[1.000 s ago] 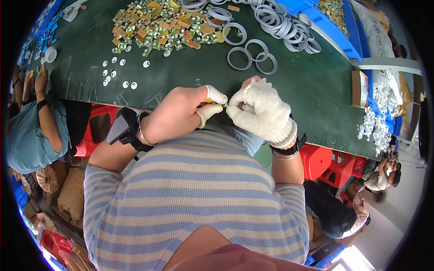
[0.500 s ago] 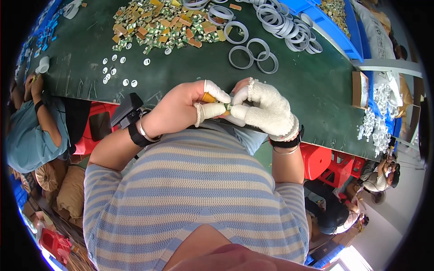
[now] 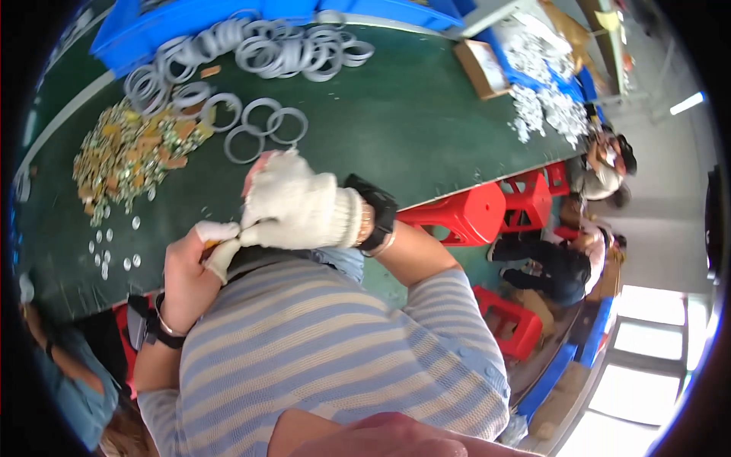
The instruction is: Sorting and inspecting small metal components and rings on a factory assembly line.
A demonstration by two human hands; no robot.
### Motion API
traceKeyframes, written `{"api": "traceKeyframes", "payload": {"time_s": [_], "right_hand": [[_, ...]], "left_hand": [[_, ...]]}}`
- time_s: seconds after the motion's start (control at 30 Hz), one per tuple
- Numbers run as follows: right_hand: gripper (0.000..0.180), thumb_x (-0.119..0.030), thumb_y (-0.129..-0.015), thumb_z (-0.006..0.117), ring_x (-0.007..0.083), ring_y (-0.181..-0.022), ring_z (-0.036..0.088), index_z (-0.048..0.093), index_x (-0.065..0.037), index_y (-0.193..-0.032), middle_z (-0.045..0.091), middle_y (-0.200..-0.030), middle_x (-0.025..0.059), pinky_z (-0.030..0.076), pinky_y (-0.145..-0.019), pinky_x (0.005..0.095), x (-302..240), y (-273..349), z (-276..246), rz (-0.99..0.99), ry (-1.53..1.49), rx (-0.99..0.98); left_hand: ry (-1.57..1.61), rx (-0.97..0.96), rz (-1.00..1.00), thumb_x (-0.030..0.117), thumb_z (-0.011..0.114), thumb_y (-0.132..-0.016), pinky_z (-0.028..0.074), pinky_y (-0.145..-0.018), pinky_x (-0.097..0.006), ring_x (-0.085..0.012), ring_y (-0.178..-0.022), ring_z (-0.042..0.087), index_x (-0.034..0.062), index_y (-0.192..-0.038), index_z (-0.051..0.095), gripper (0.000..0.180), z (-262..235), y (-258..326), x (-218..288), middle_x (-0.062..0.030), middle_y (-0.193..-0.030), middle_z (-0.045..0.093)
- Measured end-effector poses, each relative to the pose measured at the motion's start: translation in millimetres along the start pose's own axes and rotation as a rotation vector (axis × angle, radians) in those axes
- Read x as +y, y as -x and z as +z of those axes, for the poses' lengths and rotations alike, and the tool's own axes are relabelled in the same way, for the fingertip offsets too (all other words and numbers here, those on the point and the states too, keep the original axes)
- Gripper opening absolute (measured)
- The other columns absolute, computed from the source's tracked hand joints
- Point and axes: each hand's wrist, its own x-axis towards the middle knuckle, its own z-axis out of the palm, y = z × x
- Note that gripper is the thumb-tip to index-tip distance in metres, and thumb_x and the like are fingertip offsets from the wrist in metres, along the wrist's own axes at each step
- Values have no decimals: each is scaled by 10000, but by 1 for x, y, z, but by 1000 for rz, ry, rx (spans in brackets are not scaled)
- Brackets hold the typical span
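Observation:
My left hand (image 3: 194, 259) is closed in a pinch, with white covers on its thumb and index finger. My right hand (image 3: 297, 202), in a white knit glove with bare fingertips, is also closed, its tips meeting the left ones near my waist. A small green circuit board showed between the fingertips half a second ago; now the fingers mostly hide it. Beyond the left hand lies a heap of small circuit boards (image 3: 129, 156). Small white discs (image 3: 137, 261) are scattered in front of that heap. Several translucent grey rings (image 3: 245, 145) lie just past the right hand.
More rings (image 3: 293, 57) are piled before blue bins (image 3: 205, 27) on the green table (image 3: 396, 114). At the far right are a cardboard box (image 3: 481, 68) and loose white parts (image 3: 548, 110). Red stools (image 3: 464, 213) stand by the table's edge. Other people sit left and right.
The view has swung to the right, so table and piles appear farther left and turned. Both hands stay together in a pinch; the small circuit board between them has become mostly hidden.

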Motion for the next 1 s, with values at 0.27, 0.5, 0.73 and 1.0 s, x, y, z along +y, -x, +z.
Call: {"api": "traceKeyframes", "payload": {"time_s": [0.27, 0.5, 0.73, 1.0], "right_hand": [[211, -331, -724, 846, 313, -869, 676, 792, -150, -817, 720, -802, 79, 518, -759, 444, -3, -1, 16, 88, -178, 4], [273, -221, -806, 862, 267, -976, 685, 761, -99, -1029, 743, -1031, 65, 523, -890, 405, 9, 18, 11, 164, -459, 251], [165, -201, -907, 772, 269, -891, 684, 755, -84, -1022, 722, -923, 71, 516, -842, 395, 11, 14, 17, 123, -412, 195], [333, -229, -792, 869, 314, -984, 696, 754, -88, -1071, 744, -985, 109, 526, -931, 425, 49, 3, -13, 160, 102, 233]], "left_hand": [[358, -19, -220, -59, 717, -941, 576, -839, -283, -151, -950, 713, 24, -1133, 665, 215, -15, 12, -24, -60, -1063, 720], [10, 489, -210, 193, 604, -1065, 563, -895, -315, -166, -984, 685, 6, -1251, 642, 266, -189, 73, -27, -78, -1141, 687], [-637, 627, -256, -5, 534, -997, 432, -1119, -340, -263, -1313, 599, 54, -1530, 493, 537, -320, 102, -121, -145, -1451, 622], [-733, 224, 177, 193, 804, -894, 440, -1099, -447, -403, -1345, 534, 96, -1343, 652, 484, -119, -42, -30, -166, -1314, 667]]}}
